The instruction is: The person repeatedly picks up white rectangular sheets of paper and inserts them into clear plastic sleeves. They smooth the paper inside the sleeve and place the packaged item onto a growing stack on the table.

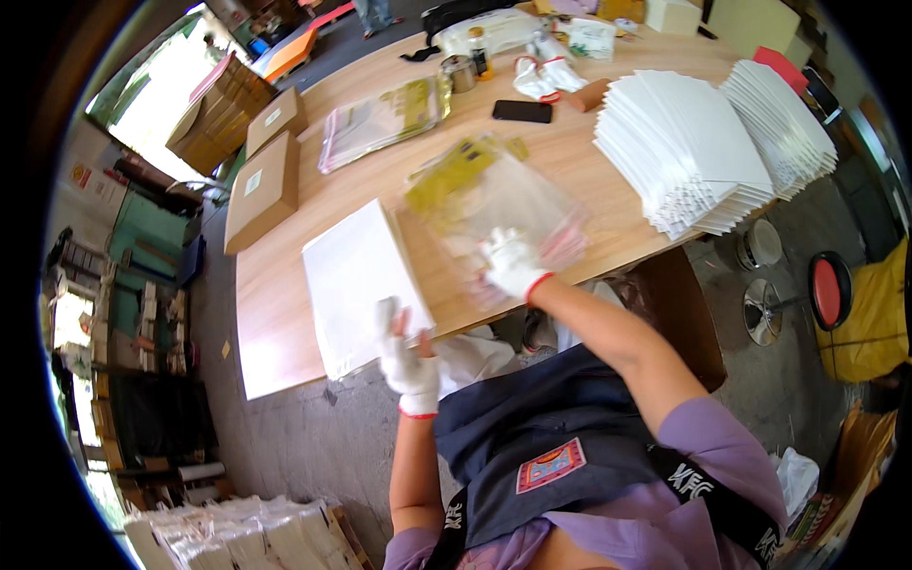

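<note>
My left hand (408, 366), in a white glove with bare fingertips, is raised at the near right corner of a stack of white sheets (356, 285). Its fingers are spread, and nothing shows in them. My right hand (514, 265), gloved in white with a red cuff, is on a clear plastic bag (541, 209) near the table's front edge. Its fingers are bent over the plastic, though blur hides the exact grip. Under it the smeared bags show yellow print at the far end and pink along the near edge.
Tall fanned stacks of white folded card (679, 142) fill the table's right side. More bags (380, 123), a black phone (522, 111), spare gloves (549, 78) and a tape roll (458, 73) lie farther back. Brown cartons (263, 193) line the left edge; a stool (829, 290) stands right.
</note>
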`<action>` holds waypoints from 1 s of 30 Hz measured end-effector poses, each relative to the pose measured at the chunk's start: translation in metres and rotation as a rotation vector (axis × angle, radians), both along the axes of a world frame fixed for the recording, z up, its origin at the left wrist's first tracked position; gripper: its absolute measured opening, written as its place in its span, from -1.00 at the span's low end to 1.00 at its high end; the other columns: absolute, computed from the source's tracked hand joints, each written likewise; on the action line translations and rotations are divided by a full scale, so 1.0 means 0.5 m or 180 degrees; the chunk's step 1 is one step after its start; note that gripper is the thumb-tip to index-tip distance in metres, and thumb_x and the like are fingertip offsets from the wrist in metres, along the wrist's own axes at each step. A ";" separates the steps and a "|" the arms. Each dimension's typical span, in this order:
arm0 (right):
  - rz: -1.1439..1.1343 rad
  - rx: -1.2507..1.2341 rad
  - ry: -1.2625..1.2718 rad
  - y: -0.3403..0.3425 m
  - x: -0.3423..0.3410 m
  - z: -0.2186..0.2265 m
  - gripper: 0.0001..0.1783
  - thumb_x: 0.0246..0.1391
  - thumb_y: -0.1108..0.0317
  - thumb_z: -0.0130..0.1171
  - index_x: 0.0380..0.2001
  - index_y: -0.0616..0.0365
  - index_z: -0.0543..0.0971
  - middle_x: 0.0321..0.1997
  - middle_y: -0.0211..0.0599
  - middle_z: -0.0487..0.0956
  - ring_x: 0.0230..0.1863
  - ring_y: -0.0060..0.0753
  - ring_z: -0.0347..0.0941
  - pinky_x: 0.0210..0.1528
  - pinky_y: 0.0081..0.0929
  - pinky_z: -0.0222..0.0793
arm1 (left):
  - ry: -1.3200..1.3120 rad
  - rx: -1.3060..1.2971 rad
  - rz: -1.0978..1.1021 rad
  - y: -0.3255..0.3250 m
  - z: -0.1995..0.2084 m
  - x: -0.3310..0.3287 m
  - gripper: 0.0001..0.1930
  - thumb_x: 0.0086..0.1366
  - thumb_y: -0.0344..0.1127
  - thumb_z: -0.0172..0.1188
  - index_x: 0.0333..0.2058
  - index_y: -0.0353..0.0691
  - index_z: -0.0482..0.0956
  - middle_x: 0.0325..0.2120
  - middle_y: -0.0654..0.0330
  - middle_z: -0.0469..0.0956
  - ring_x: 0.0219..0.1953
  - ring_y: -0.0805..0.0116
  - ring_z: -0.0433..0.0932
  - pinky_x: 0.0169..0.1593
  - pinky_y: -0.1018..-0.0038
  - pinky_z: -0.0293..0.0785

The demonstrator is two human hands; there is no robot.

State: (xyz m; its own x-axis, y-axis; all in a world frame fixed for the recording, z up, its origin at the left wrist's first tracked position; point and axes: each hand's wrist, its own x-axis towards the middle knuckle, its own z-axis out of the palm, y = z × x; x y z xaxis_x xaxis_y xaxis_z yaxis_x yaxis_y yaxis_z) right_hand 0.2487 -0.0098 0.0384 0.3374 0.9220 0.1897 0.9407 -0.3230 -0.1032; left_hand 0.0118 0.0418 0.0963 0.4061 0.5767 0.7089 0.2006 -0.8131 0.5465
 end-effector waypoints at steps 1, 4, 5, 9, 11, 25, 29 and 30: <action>-0.0008 -0.0006 0.0236 0.008 -0.017 0.020 -0.46 -0.09 0.00 0.08 -0.06 0.08 0.47 -0.11 -0.10 0.41 -0.06 -0.06 0.36 0.01 -0.19 0.27 | 0.0517 0.0171 -0.0110 -0.023 0.026 0.039 -0.57 0.01 -0.65 0.15 -0.06 -0.37 0.46 0.03 -0.03 0.40 0.14 -0.02 0.32 0.13 0.30 0.28; 0.0258 0.0591 0.1278 -0.049 0.000 0.125 -0.53 -0.02 0.10 0.11 -0.06 0.09 0.46 -0.10 -0.16 0.46 -0.05 -0.10 0.39 -0.01 -0.22 0.29 | 0.1195 -0.0109 -0.0687 -0.047 0.015 0.117 -0.56 0.05 -0.46 0.18 -0.02 -0.26 0.43 0.08 -0.02 0.34 0.18 -0.08 0.22 0.21 0.20 0.16; 0.0340 0.0895 0.1546 -0.089 0.015 0.158 -0.56 0.00 0.14 0.11 -0.06 0.09 0.46 -0.12 -0.19 0.48 -0.08 -0.13 0.41 -0.02 -0.21 0.30 | 0.1452 -0.0159 -0.0730 -0.050 -0.010 0.134 -0.56 0.06 -0.41 0.18 -0.02 -0.24 0.42 0.10 0.00 0.32 0.19 -0.07 0.19 0.23 0.17 0.12; -0.0065 0.1731 -0.0263 -0.294 0.212 0.247 -0.80 -0.05 0.29 0.15 -0.35 0.14 0.51 -0.31 -0.20 0.51 -0.23 -0.10 0.43 -0.21 -0.20 0.34 | 0.1985 0.0165 -0.0627 -0.056 -0.064 0.166 -0.63 0.03 -0.24 0.24 -0.17 -0.21 0.46 0.10 0.06 0.31 0.19 -0.05 0.18 0.24 0.07 0.04; -0.1425 0.1196 -0.0764 -0.386 0.289 0.292 -0.76 -0.04 0.19 0.13 -0.33 0.07 0.48 -0.35 -0.29 0.51 -0.24 -0.17 0.43 -0.23 -0.26 0.34 | 0.2199 0.0405 -0.0628 -0.057 -0.075 0.179 -0.64 0.01 -0.18 0.25 -0.22 -0.20 0.47 0.09 0.07 0.32 0.18 -0.01 0.19 0.22 0.06 0.05; -0.1091 0.0295 -0.1152 -0.520 0.278 0.353 -0.82 -0.04 0.21 0.12 -0.42 0.05 0.44 -0.42 -0.35 0.51 -0.32 -0.19 0.46 -0.30 -0.30 0.39 | 0.3268 0.0224 -0.0321 0.013 -0.053 0.250 -0.78 -0.02 -0.35 0.18 -0.32 -0.01 0.51 -0.28 0.17 0.49 -0.18 0.13 0.49 -0.24 0.24 0.50; -0.0794 0.1261 -0.0653 -0.564 0.171 0.329 -0.79 -0.04 0.19 0.17 -0.51 0.08 0.45 -0.54 -0.33 0.47 -0.51 -0.34 0.42 -0.47 -0.46 0.30 | 0.3150 0.0170 -0.0259 0.029 -0.057 0.255 -0.75 -0.07 -0.41 0.14 -0.33 -0.02 0.50 -0.31 0.18 0.49 -0.20 0.10 0.50 -0.24 0.22 0.48; -0.1231 0.1532 0.0583 -0.585 0.158 0.300 -0.76 0.01 0.17 0.14 -0.54 0.10 0.44 -0.60 -0.34 0.45 -0.61 -0.39 0.36 -0.55 -0.49 0.24 | 0.2996 0.0202 -0.0301 0.036 -0.061 0.252 -0.74 -0.06 -0.42 0.12 -0.31 -0.01 0.51 -0.30 0.19 0.50 -0.20 0.09 0.49 -0.23 0.22 0.47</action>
